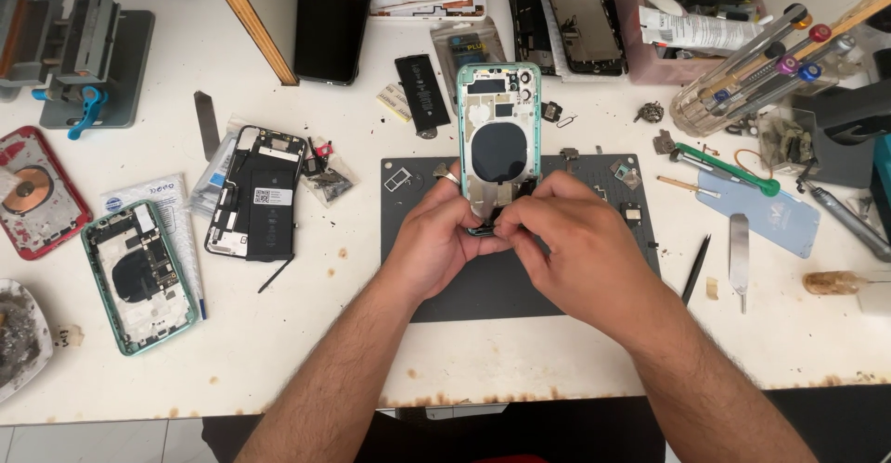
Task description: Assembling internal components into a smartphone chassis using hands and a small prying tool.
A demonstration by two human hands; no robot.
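A mint-green phone housing [499, 134], opened and showing a dark round coil, stands tilted over a dark grey work mat [483, 287] on the white table. My left hand [436, 240] grips its lower left edge; a ring shows on one finger. My right hand [566, 240] pinches at the housing's bottom end, fingers closed on a small dark part there. The bottom of the housing is hidden behind my fingers.
A second green housing [139, 276] and a black opened phone [255, 194] lie at left, a red housing [37, 192] at far left. Loose battery [422, 92], screens [575, 18], green-handled screwdriver [729, 168], metal spudger [739, 254], tool holder [770, 64] and a clamp fixture [88, 55] surround the mat.
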